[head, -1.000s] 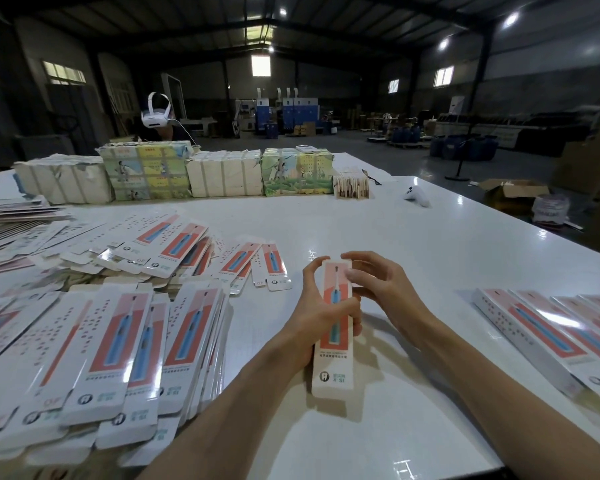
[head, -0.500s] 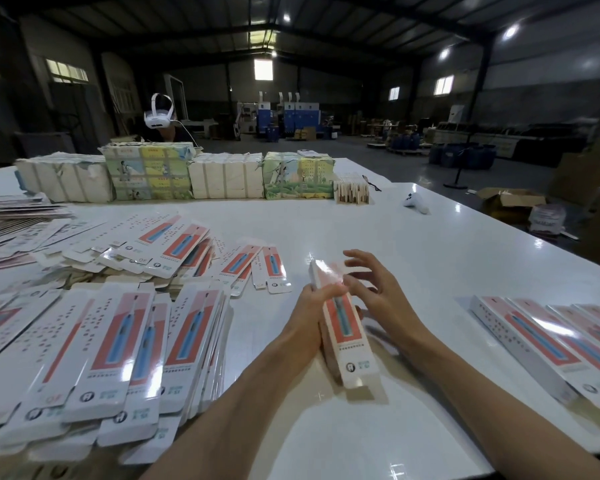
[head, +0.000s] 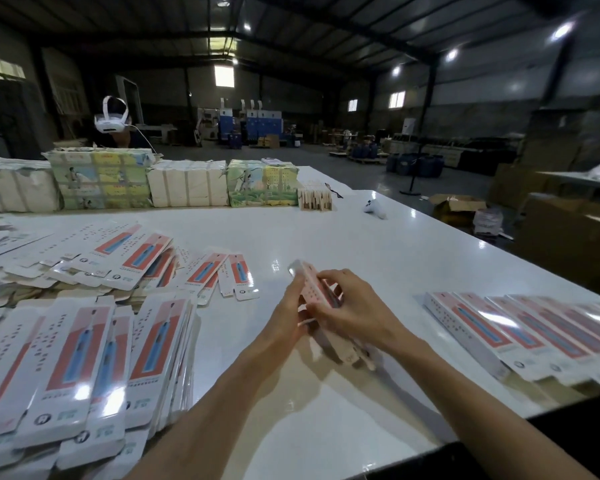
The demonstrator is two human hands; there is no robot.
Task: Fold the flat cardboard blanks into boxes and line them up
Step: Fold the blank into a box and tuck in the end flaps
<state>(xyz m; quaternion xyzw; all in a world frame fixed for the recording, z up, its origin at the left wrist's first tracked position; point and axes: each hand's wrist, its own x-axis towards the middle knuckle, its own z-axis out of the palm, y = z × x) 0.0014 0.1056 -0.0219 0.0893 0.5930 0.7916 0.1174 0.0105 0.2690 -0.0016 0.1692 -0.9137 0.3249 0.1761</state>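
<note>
Pink-and-white box held tilted over mid-table. Left hand has fingers curled round its left side, right hand has fingers curled over the top. Print too blurred to read. Flat blanks heaped near left, folded boxes lined up right, wrapped bundles far.

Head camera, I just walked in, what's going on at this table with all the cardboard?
A person is folding a cardboard box at the white table, the left grip and right grip both holding it. A stack of flat blanks lies to their left, and a row of finished boxes is lined up on their right. Along the far edge sit wrapped bundles.
</note>
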